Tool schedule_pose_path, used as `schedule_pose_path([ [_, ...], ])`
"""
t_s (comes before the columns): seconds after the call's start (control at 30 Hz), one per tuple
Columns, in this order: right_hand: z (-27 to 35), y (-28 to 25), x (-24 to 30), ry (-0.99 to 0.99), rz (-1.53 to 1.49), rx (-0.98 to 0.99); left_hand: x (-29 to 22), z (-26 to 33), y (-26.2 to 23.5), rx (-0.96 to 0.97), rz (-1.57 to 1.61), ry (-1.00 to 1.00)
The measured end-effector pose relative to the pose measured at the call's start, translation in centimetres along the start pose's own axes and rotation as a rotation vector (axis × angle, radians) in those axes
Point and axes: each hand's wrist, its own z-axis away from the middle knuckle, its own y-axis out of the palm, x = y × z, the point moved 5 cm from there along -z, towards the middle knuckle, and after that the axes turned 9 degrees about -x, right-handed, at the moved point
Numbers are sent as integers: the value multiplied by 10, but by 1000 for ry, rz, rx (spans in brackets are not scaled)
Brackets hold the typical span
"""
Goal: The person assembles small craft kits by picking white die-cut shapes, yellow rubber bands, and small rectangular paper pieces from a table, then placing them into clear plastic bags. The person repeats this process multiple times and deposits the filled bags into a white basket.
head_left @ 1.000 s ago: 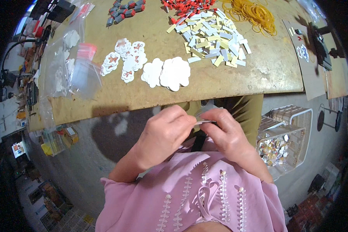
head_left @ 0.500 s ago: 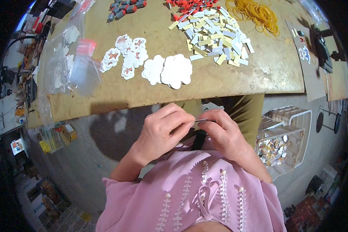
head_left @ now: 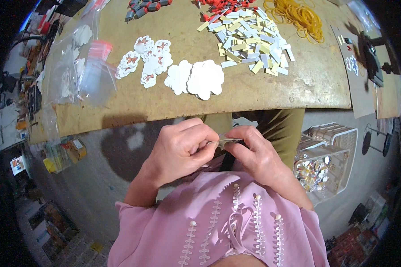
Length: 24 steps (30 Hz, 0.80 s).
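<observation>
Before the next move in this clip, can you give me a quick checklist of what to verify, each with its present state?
1. Left hand and right hand both pinch the small thin grey strip: ok.
2. Strip held clear of the brown worktable, in front of its edge: ok.
3. Whether the strip is one piece or two: cannot tell, too small.
4. Pile of white and yellow paper strips on the table: ok.
5. White flower-shaped card cutouts stacked near the table edge: ok.
6. White wire basket of shiny pieces at the person's right: ok.
</observation>
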Motion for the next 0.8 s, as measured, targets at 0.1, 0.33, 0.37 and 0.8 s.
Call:
schedule_pose_path([
  [0.1, -2, 2, -1, -23, 47, -24, 6, 1, 6, -35, -48, 68],
  [0.33, -2, 7, -1, -31, 54, -11, -1, 1, 19, 19, -299, 207],
  [0.37, -2, 7, -1, -20, 47, -2, 2, 1, 17, 33, -263, 169],
  [0.8, 2, 13, -3, -140, 203, -5, 25, 4, 30, 182, -150, 61],
])
